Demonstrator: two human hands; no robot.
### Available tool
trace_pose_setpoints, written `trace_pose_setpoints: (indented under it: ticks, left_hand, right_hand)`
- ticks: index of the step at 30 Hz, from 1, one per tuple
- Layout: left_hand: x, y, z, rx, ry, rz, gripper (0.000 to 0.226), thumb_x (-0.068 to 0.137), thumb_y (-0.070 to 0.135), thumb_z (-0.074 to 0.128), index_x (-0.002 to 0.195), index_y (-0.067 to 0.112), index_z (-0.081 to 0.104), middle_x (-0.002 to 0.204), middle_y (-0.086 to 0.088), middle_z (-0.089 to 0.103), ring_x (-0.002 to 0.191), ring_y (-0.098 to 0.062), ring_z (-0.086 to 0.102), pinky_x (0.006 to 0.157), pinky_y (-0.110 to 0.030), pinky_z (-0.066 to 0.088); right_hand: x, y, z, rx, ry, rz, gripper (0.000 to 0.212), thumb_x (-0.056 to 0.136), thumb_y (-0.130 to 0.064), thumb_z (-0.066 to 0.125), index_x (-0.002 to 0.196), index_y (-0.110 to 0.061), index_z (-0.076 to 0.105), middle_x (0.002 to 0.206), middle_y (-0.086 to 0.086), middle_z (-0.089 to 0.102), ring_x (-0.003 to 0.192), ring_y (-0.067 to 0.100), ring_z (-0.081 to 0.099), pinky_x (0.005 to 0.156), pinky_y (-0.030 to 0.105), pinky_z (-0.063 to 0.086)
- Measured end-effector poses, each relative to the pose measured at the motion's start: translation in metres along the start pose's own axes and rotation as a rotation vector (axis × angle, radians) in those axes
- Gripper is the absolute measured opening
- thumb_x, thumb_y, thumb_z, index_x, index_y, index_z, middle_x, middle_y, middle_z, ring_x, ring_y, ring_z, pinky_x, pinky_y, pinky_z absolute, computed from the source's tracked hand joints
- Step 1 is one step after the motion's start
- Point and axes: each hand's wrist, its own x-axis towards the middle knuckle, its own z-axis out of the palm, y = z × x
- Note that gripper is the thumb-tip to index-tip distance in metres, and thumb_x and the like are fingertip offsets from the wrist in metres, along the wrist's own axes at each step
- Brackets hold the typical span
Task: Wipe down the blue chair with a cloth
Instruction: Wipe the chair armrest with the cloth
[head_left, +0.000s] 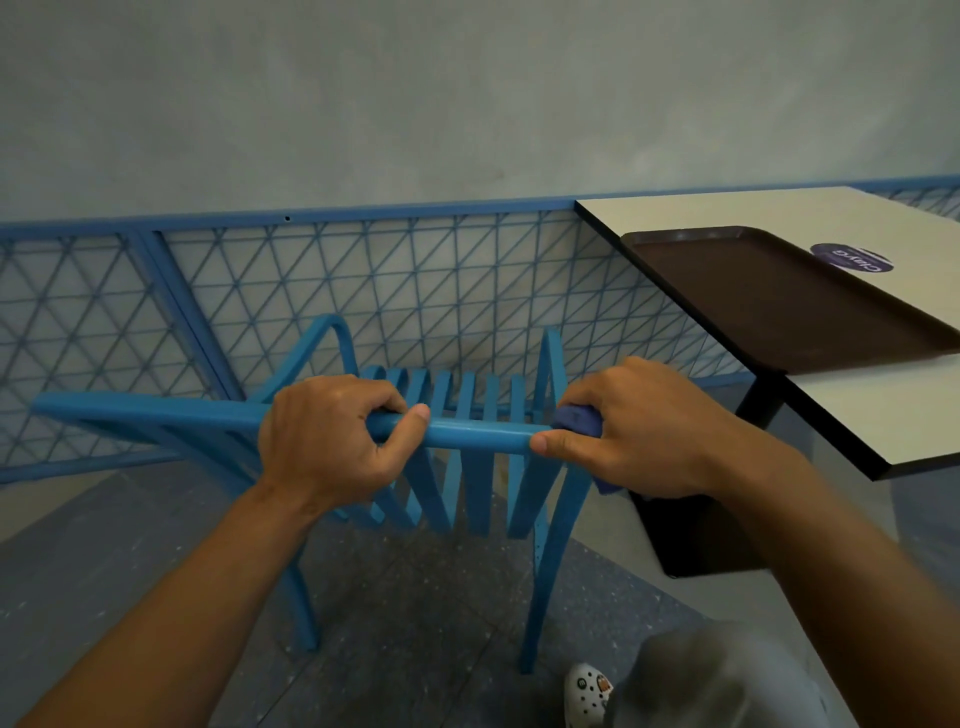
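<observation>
My left hand (332, 441) grips the stiff, light-looking blue chair (467, 431) by its top rail — my right hand (634, 436) pinches the soft cloth (576, 421) around it.

Café or canteen seating area is indicated. A brown serving tray (769, 301) is set on a white laminate table (727, 210) at 2 o'clock, beside a round branded sticker (852, 258). Blue wire-mesh railing (363, 280) at 12 o'clock, plain wall (467, 93) above, speckled floor (415, 597) at 6.
</observation>
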Motion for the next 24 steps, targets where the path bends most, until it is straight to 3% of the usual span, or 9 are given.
trace_pose_setpoints:
  ticks: [8, 13, 18, 21, 24]
  left_hand:
    - [0.01, -0.037, -0.006, -0.011, -0.018, 0.022, 0.041, 0.086, 0.061, 0.051, 0.077, 0.027, 0.072, 0.063, 0.015, 0.061, 0.061, -0.005, 0.059, 0.055, -0.029, 0.049]
    - [0.022, -0.062, -0.006, -0.031, -0.027, 0.061, 0.039, 0.086, 0.055, 0.051, 0.086, 0.022, 0.072, 0.07, 0.012, 0.064, 0.065, -0.008, 0.061, 0.06, -0.031, 0.051]
    - [0.033, -0.082, -0.001, 0.019, -0.057, 0.056, 0.042, 0.09, 0.047, 0.045, 0.099, 0.017, 0.072, 0.088, 0.004, 0.066, 0.084, -0.019, 0.059, 0.077, -0.037, 0.044]
    - [0.024, -0.073, -0.004, 0.088, -0.055, -0.116, 0.046, 0.094, 0.046, 0.044, 0.12, 0.015, 0.065, 0.11, -0.003, 0.059, 0.11, -0.025, 0.052, 0.102, -0.043, 0.035]
    - [0.001, -0.037, -0.005, 0.04, -0.054, -0.493, 0.063, 0.099, 0.056, 0.043, 0.147, 0.015, 0.041, 0.152, -0.011, 0.033, 0.146, -0.031, 0.027, 0.12, -0.054, 0.024]
  right_hand:
    - [0.001, -0.042, 0.001, 0.037, -0.012, -0.031, 0.056, 0.096, -0.06, 0.05, 0.062, -0.017, 0.054, 0.049, -0.001, 0.056, 0.05, 0.015, 0.055, 0.056, 0.033, 0.052]
    - [0.009, -0.06, 0.007, 0.014, 0.016, -0.071, 0.058, 0.097, -0.056, 0.049, 0.061, -0.011, 0.054, 0.049, 0.0, 0.047, 0.05, 0.016, 0.049, 0.054, 0.026, 0.04]
    - [0.016, -0.07, 0.018, 0.126, 0.094, -0.015, 0.051, 0.097, -0.051, 0.051, 0.066, -0.012, 0.061, 0.054, -0.001, 0.06, 0.055, 0.015, 0.058, 0.054, 0.024, 0.042]
    - [0.016, -0.07, 0.021, 0.276, 0.109, 0.025, 0.041, 0.096, -0.051, 0.052, 0.074, -0.02, 0.066, 0.062, -0.004, 0.067, 0.061, 0.01, 0.063, 0.063, 0.032, 0.053]
    - [0.011, -0.058, 0.023, 0.579, 0.035, 0.064, 0.022, 0.097, -0.045, 0.061, 0.091, -0.028, 0.073, 0.076, -0.011, 0.071, 0.074, 0.004, 0.067, 0.068, 0.025, 0.053]
